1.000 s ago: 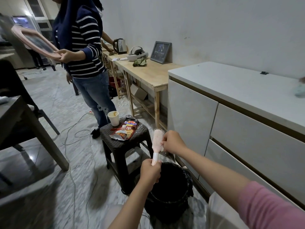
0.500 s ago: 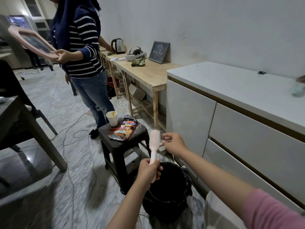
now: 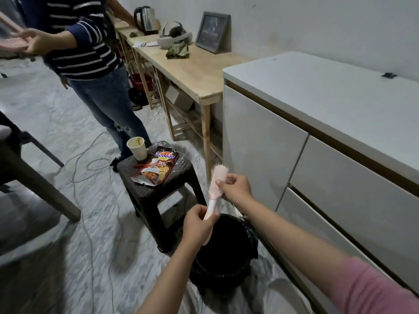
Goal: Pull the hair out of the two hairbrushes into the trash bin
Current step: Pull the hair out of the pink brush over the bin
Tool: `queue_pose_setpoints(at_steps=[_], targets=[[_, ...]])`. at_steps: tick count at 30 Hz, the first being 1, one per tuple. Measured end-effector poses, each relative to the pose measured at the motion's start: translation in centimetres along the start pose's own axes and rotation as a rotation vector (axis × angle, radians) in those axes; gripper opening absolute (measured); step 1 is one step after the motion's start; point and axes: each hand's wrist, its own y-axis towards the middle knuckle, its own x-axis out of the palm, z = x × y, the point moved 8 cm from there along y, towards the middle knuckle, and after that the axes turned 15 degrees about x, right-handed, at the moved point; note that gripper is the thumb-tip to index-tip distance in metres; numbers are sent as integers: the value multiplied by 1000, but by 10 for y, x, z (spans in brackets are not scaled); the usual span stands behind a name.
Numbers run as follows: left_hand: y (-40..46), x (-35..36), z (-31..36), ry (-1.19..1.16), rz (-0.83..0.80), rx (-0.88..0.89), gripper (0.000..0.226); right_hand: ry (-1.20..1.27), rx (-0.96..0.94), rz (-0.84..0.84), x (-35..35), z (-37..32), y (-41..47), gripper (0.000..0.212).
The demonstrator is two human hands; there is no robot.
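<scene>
The right hand's fingers [image 3: 221,182] now pinch at the bristles of the pink hairbrush [image 3: 218,177], after hovering beside it. Left hand [image 3: 199,225] grips its handle. Trash bin [image 3: 226,252] waits below them; pulling can start.

Both your arms reach forward and down, forearms bare. Your left hand [image 3: 199,225] sits lower and closer to you, back of hand toward the camera, fingers curled tight round the hairbrush [image 3: 215,189] handle, thumb on top. Your right hand [image 3: 235,188] is higher and farther out, wrist bent slightly inward, thumb and fingertips pinching at the bristle head, other fingers curled. Your right upper arm shows a pink sleeve at the frame's lower right corner. The two hands are near each other, not touching.
</scene>
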Motion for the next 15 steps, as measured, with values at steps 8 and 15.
queue_pose_setpoints(at_steps=[8, 15], targets=[[37, -15, 89, 182, -174, -68, 26, 63, 76, 40, -31, -83, -20, 26], [70, -43, 224, 259, -219, 135, 23, 138, 63, 92, -79, -197, -51, 24]])
